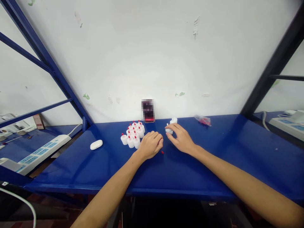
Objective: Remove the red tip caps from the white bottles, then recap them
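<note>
- L hand (151,145): curled closed, bit of red at fingers.
- R hand (181,138): part-open at white dropper bottle (168,129), no red cap; can't tell if touching.
- Red-capped bottles (130,142): squat, white, upright, clustered L of hands on blue surface (99,171).

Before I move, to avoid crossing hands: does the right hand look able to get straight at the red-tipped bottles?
Probably not straight: the left hand sits between the right hand and the red-tipped bottles, so a reach would likely go over or around.
</note>
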`<state>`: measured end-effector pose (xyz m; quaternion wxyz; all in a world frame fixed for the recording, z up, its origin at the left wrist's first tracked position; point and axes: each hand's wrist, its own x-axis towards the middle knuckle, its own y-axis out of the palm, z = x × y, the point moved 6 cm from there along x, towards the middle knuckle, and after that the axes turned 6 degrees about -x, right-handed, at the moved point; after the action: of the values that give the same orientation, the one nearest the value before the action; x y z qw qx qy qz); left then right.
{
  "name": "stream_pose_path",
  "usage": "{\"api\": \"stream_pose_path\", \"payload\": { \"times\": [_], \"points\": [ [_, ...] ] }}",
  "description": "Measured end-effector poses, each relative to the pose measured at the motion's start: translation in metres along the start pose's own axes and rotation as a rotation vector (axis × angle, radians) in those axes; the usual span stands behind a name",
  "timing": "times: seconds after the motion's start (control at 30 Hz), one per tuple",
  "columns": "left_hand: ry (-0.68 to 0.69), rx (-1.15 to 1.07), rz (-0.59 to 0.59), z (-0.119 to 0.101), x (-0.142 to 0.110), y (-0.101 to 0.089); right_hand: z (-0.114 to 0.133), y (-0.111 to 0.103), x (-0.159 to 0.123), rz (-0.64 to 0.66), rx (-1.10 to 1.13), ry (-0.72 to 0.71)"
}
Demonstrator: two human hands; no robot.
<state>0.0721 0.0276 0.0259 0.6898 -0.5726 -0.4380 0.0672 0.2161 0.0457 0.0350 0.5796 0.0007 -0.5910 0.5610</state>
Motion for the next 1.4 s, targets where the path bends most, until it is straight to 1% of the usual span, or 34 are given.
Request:
{"api": "stream_pose_path", "payload": {
  "times": [0.13, 0.27, 0.43, 0.53, 0.67, 0.73, 0.8, 0.9, 0.97, 1.03, 1.13, 1.2, 1.27, 1.33, 1.4],
  "points": [
    [-0.014, -0.024, 0.017, 0.008, -0.001, 0.001, -0.018, 0.006, 0.001, 0.049, -0.176, 0.041],
    [-0.046, -0.047, 0.047, 0.017, -0.005, 0.004, -0.022, 0.014, -0.001, 0.107, -0.261, 0.046],
    [-0.087, -0.045, 0.162, 0.023, -0.009, 0.017, -0.025, 0.022, -0.004, 0.186, -0.303, 0.074],
    [-0.103, -0.06, 0.194, 0.026, -0.011, 0.023, -0.028, 0.026, -0.007, 0.222, -0.286, 0.079],
    [-0.114, -0.082, 0.19, 0.029, -0.012, 0.025, -0.028, 0.026, -0.007, 0.224, -0.27, 0.081],
    [-0.116, -0.094, 0.186, 0.029, -0.012, 0.025, -0.025, 0.023, -0.006, 0.195, -0.271, 0.083],
    [-0.12, -0.117, 0.174, 0.028, -0.011, 0.024, -0.02, 0.018, -0.003, 0.138, -0.262, 0.064],
    [-0.119, -0.15, 0.122, 0.028, -0.009, 0.019, -0.01, 0.012, 0.0, 0.077, -0.206, 0.045],
    [-0.114, -0.17, 0.071, 0.027, -0.007, 0.015, -0.003, 0.012, -0.001, 0.106, -0.137, 0.026],
    [-0.109, -0.2, 0.01, 0.027, -0.005, 0.01, 0.007, 0.016, -0.004, 0.207, -0.059, -0.054],
    [-0.118, -0.272, -0.104, 0.025, -0.003, 0.001, 0.023, 0.025, -0.013, 0.406, 0.032, -0.194],
    [-0.145, -0.317, -0.2, 0.025, -0.003, -0.006, 0.03, 0.03, -0.017, 0.48, 0.051, -0.245],
    [-0.173, -0.342, -0.303, 0.025, -0.005, -0.013, 0.034, 0.032, -0.017, 0.469, 0.019, -0.277],
    [-0.192, -0.342, -0.394, 0.025, -0.007, -0.018, 0.036, 0.035, -0.014, 0.417, -0.031, -0.289],
    [-0.203, -0.322, -0.46, 0.026, -0.009, -0.021, 0.036, 0.04, -0.011, 0.379, -0.05, -0.291]
  ]
}}
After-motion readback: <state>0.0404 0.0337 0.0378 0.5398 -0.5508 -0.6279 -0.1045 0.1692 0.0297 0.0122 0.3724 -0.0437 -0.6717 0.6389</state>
